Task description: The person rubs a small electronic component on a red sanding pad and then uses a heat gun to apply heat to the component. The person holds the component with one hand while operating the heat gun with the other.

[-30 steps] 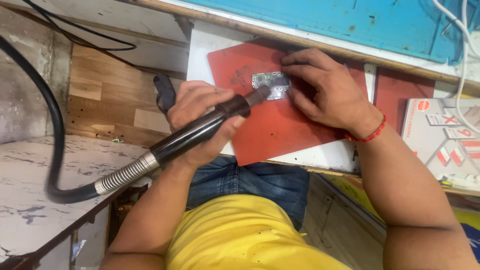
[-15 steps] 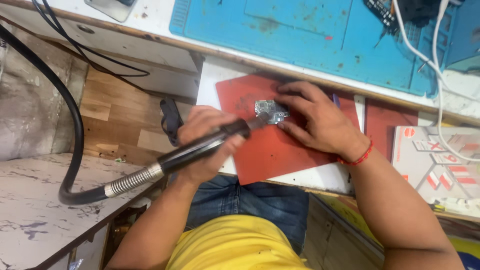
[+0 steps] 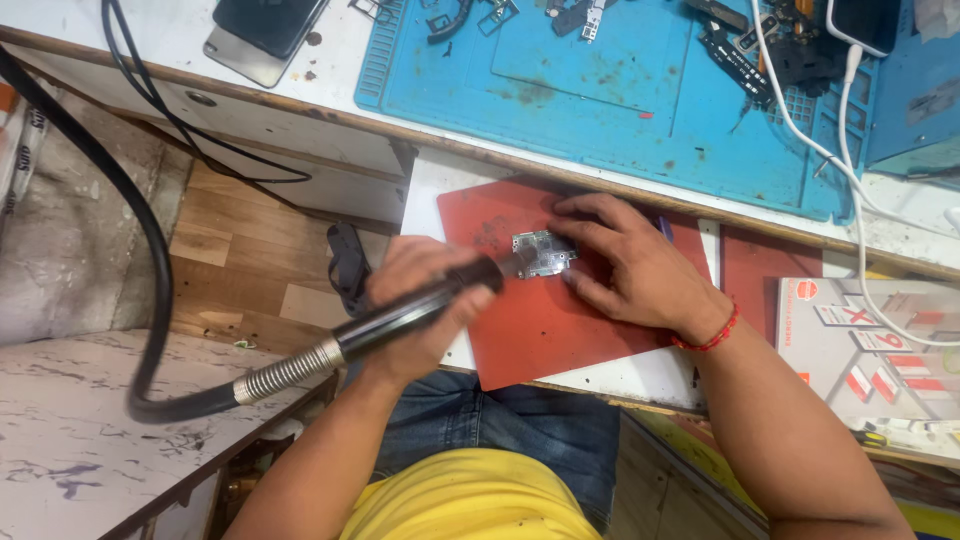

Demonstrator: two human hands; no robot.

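- The left hand (image 3: pixel 420 305) is wrapped closed around a black pen-shaped rotary handpiece (image 3: pixel 415 308) with a ribbed metal spring collar, from which a thick black flexible shaft (image 3: pixel 150 300) curves off to the left and up.
- The handpiece's tip meets the left edge of a small silvery metal-shielded circuit board (image 3: pixel 541 254).
- That board lies flat on a red rectangular mat (image 3: pixel 530 330), near the mat's upper middle; the mat sits on a white pull-out shelf (image 3: pixel 640 375) below the counter's front edge.
- The right hand (image 3: pixel 630 265), with a red thread bracelet (image 3: pixel 708 335) at the wrist, lies palm down on the mat, its fingers spread around the board's upper and right sides and pressing on it, closed on nothing.
- On the counter behind, a blue silicone work mat (image 3: pixel 600 90) carries small dark phone parts at its far edge.
- A dark smartphone (image 3: pixel 262 30) lies at the counter's far left.
- A white cable (image 3: pixel 830 140) runs across the blue mat's right side.
- A white and red printed box (image 3: pixel 870 350) rests right of the red mat.
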